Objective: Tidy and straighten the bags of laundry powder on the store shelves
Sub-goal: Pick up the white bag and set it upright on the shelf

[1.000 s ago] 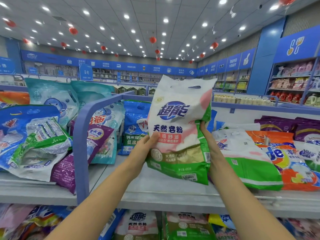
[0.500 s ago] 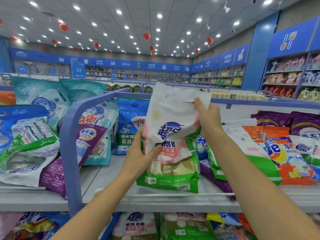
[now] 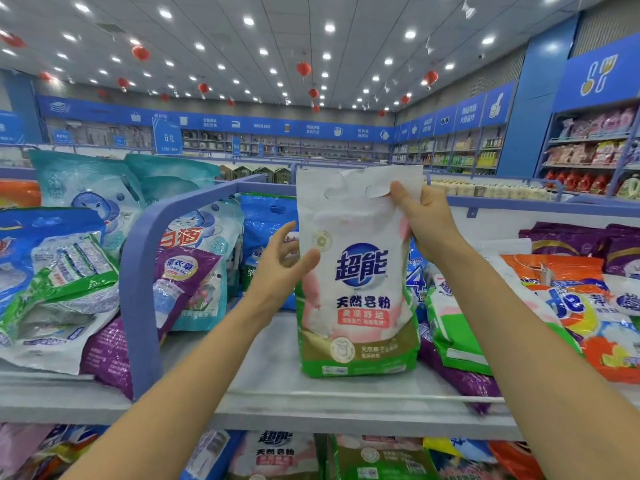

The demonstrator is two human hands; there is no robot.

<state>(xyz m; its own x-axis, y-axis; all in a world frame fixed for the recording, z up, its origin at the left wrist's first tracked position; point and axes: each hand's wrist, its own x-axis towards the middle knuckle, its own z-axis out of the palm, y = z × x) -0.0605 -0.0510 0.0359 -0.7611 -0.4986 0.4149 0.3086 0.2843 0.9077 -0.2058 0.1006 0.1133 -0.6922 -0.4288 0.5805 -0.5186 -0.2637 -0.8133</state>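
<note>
Pinching hand: right hand (image 3: 426,220) grasps the bag (image 3: 356,306) at its top, beside the handle holes.
Other hand: left hand (image 3: 280,271) released, fingers spread, thumb against the bag's left edge.
Bag: upright, centre frame, base on the shelf (image 3: 273,379).
Right of frame: green bag (image 3: 457,334) and orange bags (image 3: 571,306) lying slanted.
Left of frame: blue divider (image 3: 138,271), jumbled bags (image 3: 62,289) beyond it.

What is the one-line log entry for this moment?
step: straightening | white-green bag: upright on shelf | right hand: pinches bag top | left hand: open at bag's left edge
</note>
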